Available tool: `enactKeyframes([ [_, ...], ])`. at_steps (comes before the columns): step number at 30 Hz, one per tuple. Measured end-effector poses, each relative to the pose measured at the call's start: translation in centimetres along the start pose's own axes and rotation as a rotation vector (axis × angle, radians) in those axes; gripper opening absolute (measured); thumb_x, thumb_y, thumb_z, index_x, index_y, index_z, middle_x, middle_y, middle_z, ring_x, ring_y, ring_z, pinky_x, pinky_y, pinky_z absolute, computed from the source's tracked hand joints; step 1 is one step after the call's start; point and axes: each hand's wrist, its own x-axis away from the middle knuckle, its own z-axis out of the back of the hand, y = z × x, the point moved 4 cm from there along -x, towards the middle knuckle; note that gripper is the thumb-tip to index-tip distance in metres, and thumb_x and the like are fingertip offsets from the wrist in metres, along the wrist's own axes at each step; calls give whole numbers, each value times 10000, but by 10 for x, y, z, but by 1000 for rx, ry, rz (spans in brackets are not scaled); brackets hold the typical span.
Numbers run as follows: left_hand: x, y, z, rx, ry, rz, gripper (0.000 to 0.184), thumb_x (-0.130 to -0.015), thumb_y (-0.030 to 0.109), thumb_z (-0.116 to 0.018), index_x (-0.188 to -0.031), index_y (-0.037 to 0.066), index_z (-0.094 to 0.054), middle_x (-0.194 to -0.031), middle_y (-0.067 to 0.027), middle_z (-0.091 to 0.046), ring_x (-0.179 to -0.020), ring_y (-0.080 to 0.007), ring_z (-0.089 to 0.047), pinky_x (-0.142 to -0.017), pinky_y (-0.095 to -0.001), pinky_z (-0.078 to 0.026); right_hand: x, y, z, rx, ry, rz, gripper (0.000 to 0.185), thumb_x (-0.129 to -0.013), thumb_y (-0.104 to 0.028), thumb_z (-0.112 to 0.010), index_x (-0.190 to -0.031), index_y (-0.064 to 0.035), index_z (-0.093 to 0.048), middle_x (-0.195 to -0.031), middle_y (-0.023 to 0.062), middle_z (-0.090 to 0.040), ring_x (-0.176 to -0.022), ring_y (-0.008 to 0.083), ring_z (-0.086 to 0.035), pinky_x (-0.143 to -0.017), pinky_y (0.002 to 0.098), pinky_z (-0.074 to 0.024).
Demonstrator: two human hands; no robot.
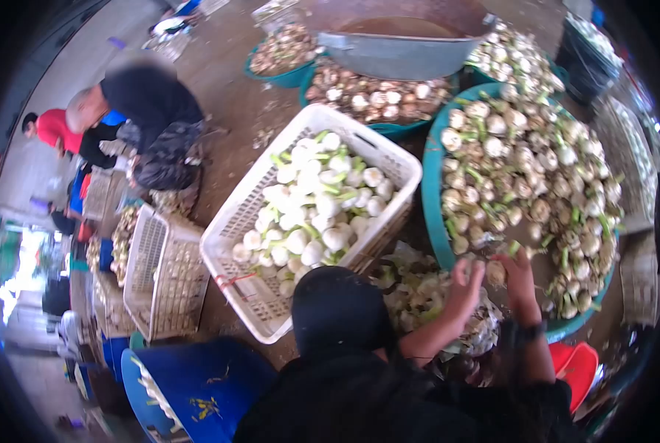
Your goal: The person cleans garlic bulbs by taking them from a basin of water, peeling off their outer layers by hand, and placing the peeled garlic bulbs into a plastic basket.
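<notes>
My right hand (520, 284), with a dark band at its wrist, has its fingers curled around a garlic bulb (496, 274) over the near edge of a large green tub (435, 203). Just left of it, my left hand (461, 294) is raised with thumb and fingers apart, close to the bulb; motion blurs its fingertips. Heaped in the tub are many garlic bulbs (540, 173) with dirty skins and short green stems. Below my hands lies a pile of peeled-off garlic skins (418, 295).
Left of the tub, a white plastic crate (223, 214) holds cleaned white garlic. Behind stand a metal basin (396, 55) and more garlic tubs. A blue barrel (204, 387) is at lower left, a red bucket (577, 376) at lower right. A co-worker (156, 122) bends at far left.
</notes>
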Motion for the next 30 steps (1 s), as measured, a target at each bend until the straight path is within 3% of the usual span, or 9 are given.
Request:
enactKeyframes([
  [3, 7, 30, 21, 148, -53, -10, 597, -849, 486, -503, -1257, 76, -359, -1036, -62, -512, -810, -109, -492, -666, -272, -429, 56, -59, -84, -49, 330, 415, 396, -845, -44, -482, -1235, -37, -414, -1039, 155, -542, -880, 166, -543, -729, 255, -446],
  [5, -3, 15, 19, 117, -30, -254, 558, -847, 455, -523, -1210, 41, -432, -963, -87, -538, -748, -127, -513, -667, -271, -435, 76, -56, -68, 841, 236, 881, 239, -812, -49, -509, -1041, -14, -568, -935, 175, -578, -836, 222, -568, -693, 301, -460],
  [13, 28, 29, 18, -661, -158, -334, 470, -730, 369, -642, -1000, -10, -577, -853, -174, -621, -801, -287, -614, -694, -351, -466, 114, -37, -61, 1342, -228, 707, 168, -763, -94, -544, -603, -45, -532, -610, 155, -551, -512, 336, -532, -459, 402, -426],
  [17, 12, 7, 17, -550, -213, -332, 407, -752, 312, -628, -1003, -4, -573, -848, -152, -627, -789, -240, -612, -702, -338, -463, 109, -29, -52, 903, 32, 494, 257, -792, -127, -536, -554, -31, -535, -503, 104, -550, -425, 241, -544, -415, 351, -420],
  [20, 30, 26, 16, -495, -274, -363, 379, -769, 278, -612, -1021, -2, -565, -847, -149, -629, -792, -215, -606, -715, -327, -457, 108, -12, -55, -135, -9, -135, 304, -890, -210, -461, -670, -26, -562, -576, 14, -530, -487, 92, -496, -421, 273, -371],
  [25, 26, 28, 15, -449, -335, -140, 540, -777, 349, -626, -1155, -17, -503, -1041, -172, -595, -977, -248, -578, -824, -326, -442, 112, -4, -50, 59, 39, 176, 230, -873, -140, -496, -709, 13, -547, -623, 5, -519, -574, 66, -437, -500, 242, -358],
  [27, 31, 28, 19, -752, -312, -200, 622, -758, 386, -642, -1195, -21, -469, -1110, -181, -562, -1034, -297, -548, -872, -359, -423, 126, -36, -54, 811, 270, 796, 166, -839, -84, -515, -726, 33, -548, -608, 8, -507, -612, 43, -434, -522, 230, -368],
  [28, 39, 31, 13, -767, -402, -348, 624, -750, 379, -645, -1197, -19, -466, -1101, -190, -559, -1038, -317, -537, -883, -368, -414, 116, -9, -46, 254, 219, 347, 91, -791, -33, -528, -747, 38, -565, -655, 40, -564, -674, 58, -488, -586, 243, -402],
  [30, 61, 43, 6, -911, -486, -606, 625, -696, 286, -688, -1200, -8, -463, -1098, -209, -537, -1082, -342, -485, -914, -376, -390, 102, 6, -31, 309, -17, 298, 143, -803, -70, -491, -837, 25, -592, -799, 91, -612, -750, 113, -546, -664, 279, -434],
])
